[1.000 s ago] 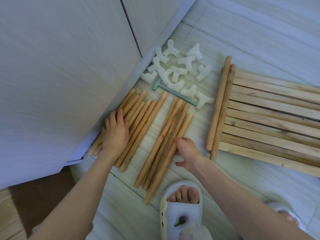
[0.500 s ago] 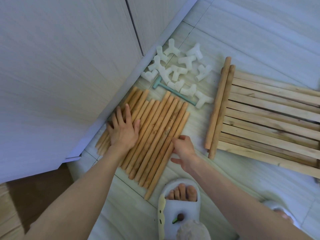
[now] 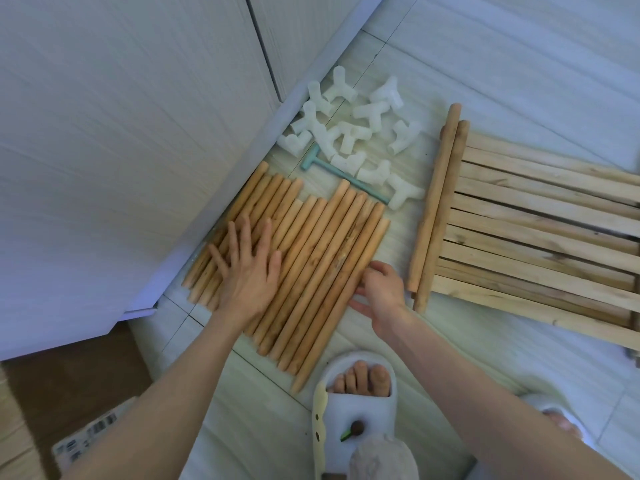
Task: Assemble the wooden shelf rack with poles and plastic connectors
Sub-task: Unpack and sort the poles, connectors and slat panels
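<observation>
Since half a second ago my left hand point(image 3: 247, 275) has slid outward over the short poles point(image 3: 304, 268), now packed into one flat row on the floor point(image 3: 398, 344). From the head camera I see that grip apart, fingers straight, pressing the poles. My right hand point(image 3: 379, 289), fingers curled, pinches the row's right edge. Beyond both grips lie the plastic connectors point(image 3: 360, 133) and a green tool point(image 3: 341, 176); right of the right grip, two long poles point(image 3: 436, 209) rest on the slatted shelves point(image 3: 540, 233).

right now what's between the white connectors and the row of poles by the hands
In the head view, a teal T-shaped tool lies on the tile between the white connectors and the row of poles.
</observation>
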The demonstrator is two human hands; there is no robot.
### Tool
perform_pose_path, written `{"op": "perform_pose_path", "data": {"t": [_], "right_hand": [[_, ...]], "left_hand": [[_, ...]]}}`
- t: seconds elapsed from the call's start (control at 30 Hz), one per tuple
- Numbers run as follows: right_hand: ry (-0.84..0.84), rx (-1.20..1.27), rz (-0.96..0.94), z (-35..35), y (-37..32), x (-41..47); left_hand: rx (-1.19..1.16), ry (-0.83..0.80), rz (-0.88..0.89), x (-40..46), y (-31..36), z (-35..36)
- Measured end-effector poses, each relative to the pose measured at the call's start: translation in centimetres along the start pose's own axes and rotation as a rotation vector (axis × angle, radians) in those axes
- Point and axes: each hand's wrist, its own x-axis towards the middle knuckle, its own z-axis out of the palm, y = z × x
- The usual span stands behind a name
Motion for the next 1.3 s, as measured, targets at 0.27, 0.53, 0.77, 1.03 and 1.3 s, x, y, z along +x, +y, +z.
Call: {"op": "perform_pose_path", "data": {"t": [0.27, 0.53, 0.77, 1.03, 1.3], "right_hand": [[0.033, 0.037, -0.048, 0.2, -0.5, 0.1], [-0.083, -0.232, -0.087, -1.4, -1.6, -0.2], [-0.195, -0.684, -0.356, -6.4, -5.2, -2.7], [0.107, -1.882, -0.669, -21.7, -5.2, -1.2], [0.179, -1.867, -0.725, -25.6, -3.4, 3.2]], "left_hand": [[0.174, -0.020, 0.433, -3.6, 4.0, 2.5], [0.249, -0.071, 0.412, -3.2, 5.4, 2.5], [0.174, -0.138, 0.318, -3.2, 6.3, 1.6], [-0.285, -0.227, 0.410, -2.2, 18.4, 0.9], [-0.338, -0.247, 0.464, 1.0, 22.9, 2.0]]}}
